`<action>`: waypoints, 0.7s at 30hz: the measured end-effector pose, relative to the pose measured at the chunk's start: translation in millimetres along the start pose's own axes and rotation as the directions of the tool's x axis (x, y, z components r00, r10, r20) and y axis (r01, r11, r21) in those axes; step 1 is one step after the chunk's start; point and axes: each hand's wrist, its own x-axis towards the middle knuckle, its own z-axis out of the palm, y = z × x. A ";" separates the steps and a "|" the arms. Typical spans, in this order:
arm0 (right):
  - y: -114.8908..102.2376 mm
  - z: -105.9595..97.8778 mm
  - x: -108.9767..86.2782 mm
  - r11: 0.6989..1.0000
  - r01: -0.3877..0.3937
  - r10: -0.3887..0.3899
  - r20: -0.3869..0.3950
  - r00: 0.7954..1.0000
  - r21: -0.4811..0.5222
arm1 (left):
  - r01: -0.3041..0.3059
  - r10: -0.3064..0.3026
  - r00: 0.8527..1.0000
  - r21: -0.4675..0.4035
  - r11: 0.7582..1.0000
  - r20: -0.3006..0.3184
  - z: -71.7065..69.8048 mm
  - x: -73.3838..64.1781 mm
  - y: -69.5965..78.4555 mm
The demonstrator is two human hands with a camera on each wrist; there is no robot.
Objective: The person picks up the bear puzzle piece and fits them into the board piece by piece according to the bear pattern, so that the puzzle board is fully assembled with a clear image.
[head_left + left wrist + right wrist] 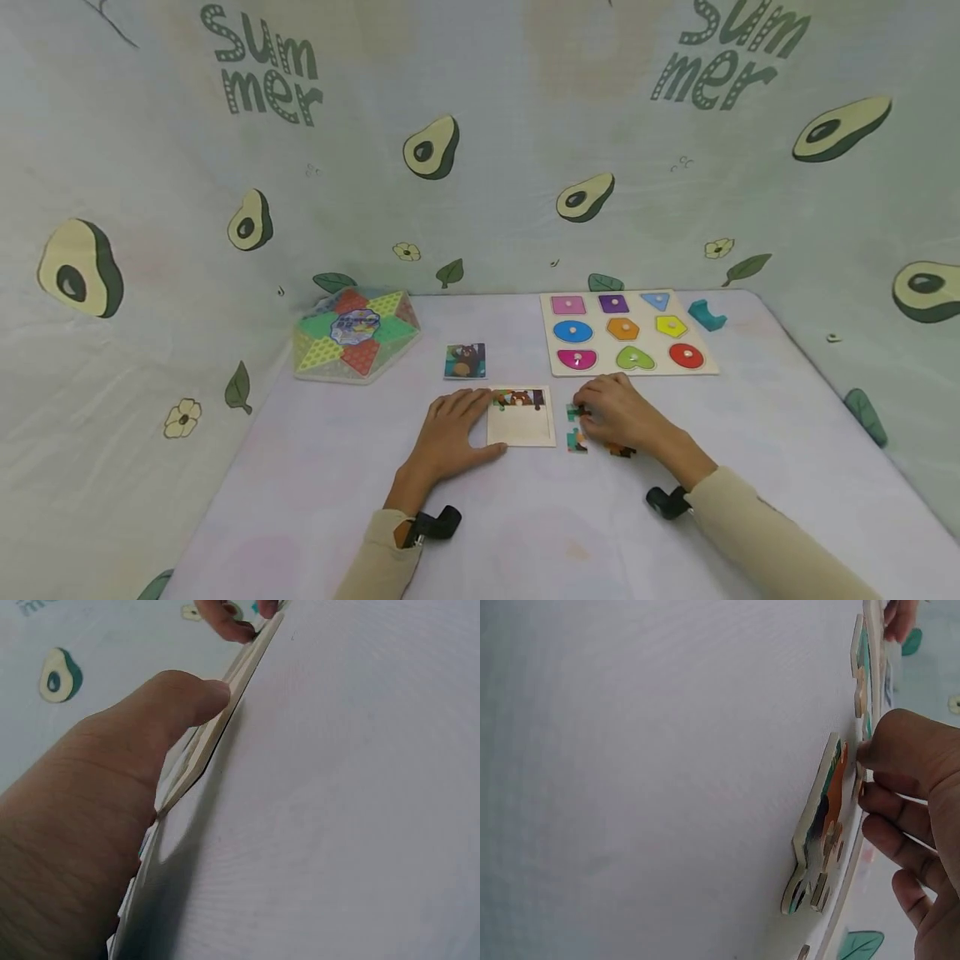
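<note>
A square wooden puzzle tray (521, 429) lies flat, with a strip of joined bear-picture pieces (519, 398) along its top. My left hand (450, 429) rests at the tray's left side, fingers spread toward its top corner. The left thumb (202, 701) presses on the near edge. Right of the tray, my right hand (618, 412) pinches a puzzle piece (860, 780) between thumb and fingertips, low over the table; the hand hides most of it. A teal-and-orange loose piece (576, 441) lies beside the tray. Other orange-brown pieces (831, 810) lie under the right hand.
A small bear picture card (465, 362) lies behind the tray. At back left is a colourful patterned box (356, 336). A shape board (607, 361) with knobbed shapes lies at back right, next to a teal curved object (707, 315). Printed cloth hangs behind.
</note>
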 end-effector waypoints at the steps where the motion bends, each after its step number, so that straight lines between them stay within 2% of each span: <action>1: 0.4 -1.4 0.7 1.000 -0.002 0.002 -0.005 1.000 -0.004 | -0.001 0.001 1.000 0.009 1.000 -0.002 -1.1 0.9 0.0; 6: 0.1 -11.7 3.3 1.000 -0.020 0.020 -0.057 0.998 0.003 | -0.028 0.028 1.000 0.030 0.999 0.000 -4.2 4.4 -0.2; 12: -10.1 -22.9 11.0 0.998 0.031 -0.024 -0.122 0.992 0.057 | -0.013 0.013 1.000 0.037 0.999 -0.014 -7.9 1.0 -0.2; 21: -33.4 -23.2 16.6 0.995 0.018 -0.008 -0.101 0.995 0.097 | -0.020 0.021 1.000 0.037 0.999 -0.019 -2.3 -8.7 4.1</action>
